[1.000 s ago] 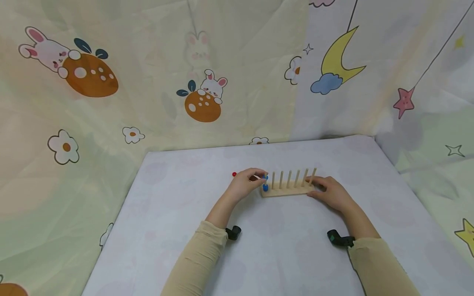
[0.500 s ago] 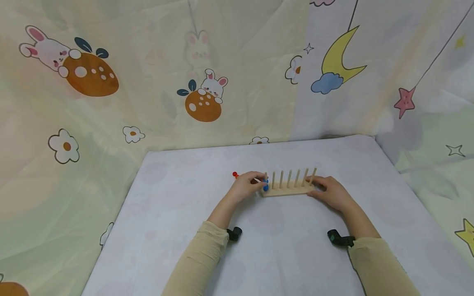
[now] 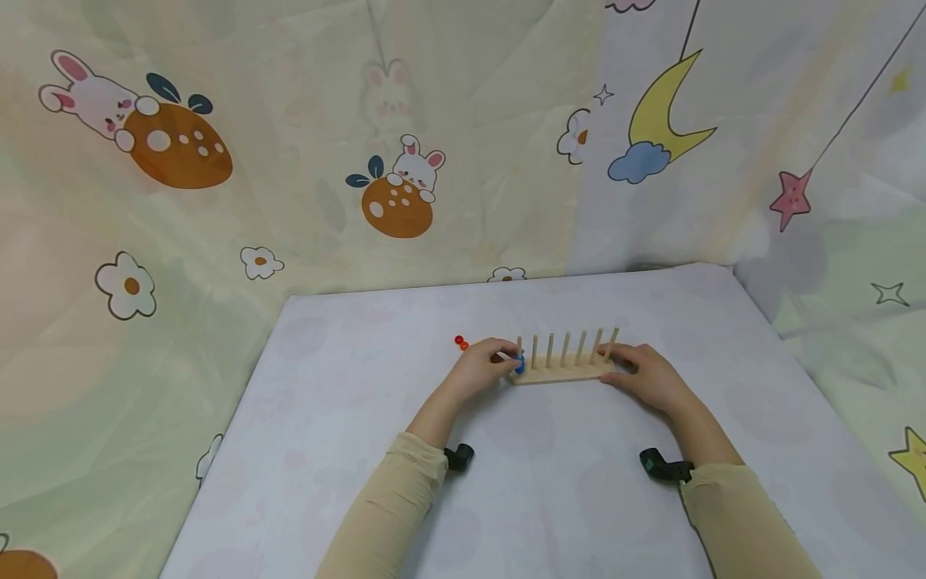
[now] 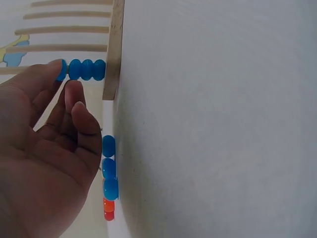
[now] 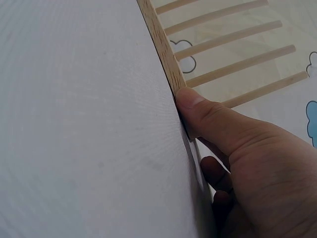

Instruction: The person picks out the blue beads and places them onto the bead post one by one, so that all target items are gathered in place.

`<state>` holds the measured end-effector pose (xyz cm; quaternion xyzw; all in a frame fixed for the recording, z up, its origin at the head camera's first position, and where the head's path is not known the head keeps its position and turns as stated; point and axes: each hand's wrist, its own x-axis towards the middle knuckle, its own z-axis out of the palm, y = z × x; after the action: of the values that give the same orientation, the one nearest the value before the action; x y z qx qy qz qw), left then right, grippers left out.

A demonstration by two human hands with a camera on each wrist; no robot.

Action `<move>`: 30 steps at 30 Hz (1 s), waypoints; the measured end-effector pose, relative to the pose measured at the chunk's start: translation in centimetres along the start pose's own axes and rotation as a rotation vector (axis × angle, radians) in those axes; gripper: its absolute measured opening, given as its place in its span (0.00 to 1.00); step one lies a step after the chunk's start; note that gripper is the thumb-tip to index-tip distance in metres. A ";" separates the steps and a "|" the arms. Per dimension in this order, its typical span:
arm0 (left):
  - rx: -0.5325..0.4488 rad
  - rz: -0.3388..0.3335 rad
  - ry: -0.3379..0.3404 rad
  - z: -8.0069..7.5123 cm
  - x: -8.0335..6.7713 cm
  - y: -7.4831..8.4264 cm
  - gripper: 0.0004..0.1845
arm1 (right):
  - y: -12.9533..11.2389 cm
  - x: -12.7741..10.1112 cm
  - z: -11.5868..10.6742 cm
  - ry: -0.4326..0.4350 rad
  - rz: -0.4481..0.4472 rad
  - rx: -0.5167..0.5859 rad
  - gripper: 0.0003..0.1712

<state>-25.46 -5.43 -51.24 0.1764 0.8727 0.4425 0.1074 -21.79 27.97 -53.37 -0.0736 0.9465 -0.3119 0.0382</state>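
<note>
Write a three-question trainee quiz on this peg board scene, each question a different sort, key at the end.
1. True or false: the right hand grips the end of the wooden peg board.
2. Multiple choice: the beads stacked on the peg by the left hand are A) red, B) blue, C) green.
3. Fill in: in the left wrist view, the loose blue beads lie on the table beside ____ beads.

Key: 1 true; 2 B; 3 red.
</note>
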 end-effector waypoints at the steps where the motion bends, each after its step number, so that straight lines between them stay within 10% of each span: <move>1: 0.001 -0.003 0.000 0.0 0.0 0.0 0.13 | 0.0 0.0 0.0 0.000 0.000 0.000 0.33; 30: -0.017 -0.174 0.096 -5.3 -2.7 -4.7 0.13 | 0.4 0.1 0.1 0.003 -0.005 0.005 0.34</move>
<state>-25.76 -12.98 -51.89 0.0774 0.8851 0.4467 0.1050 -21.94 28.16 -53.68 -0.0753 0.9457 -0.3142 0.0364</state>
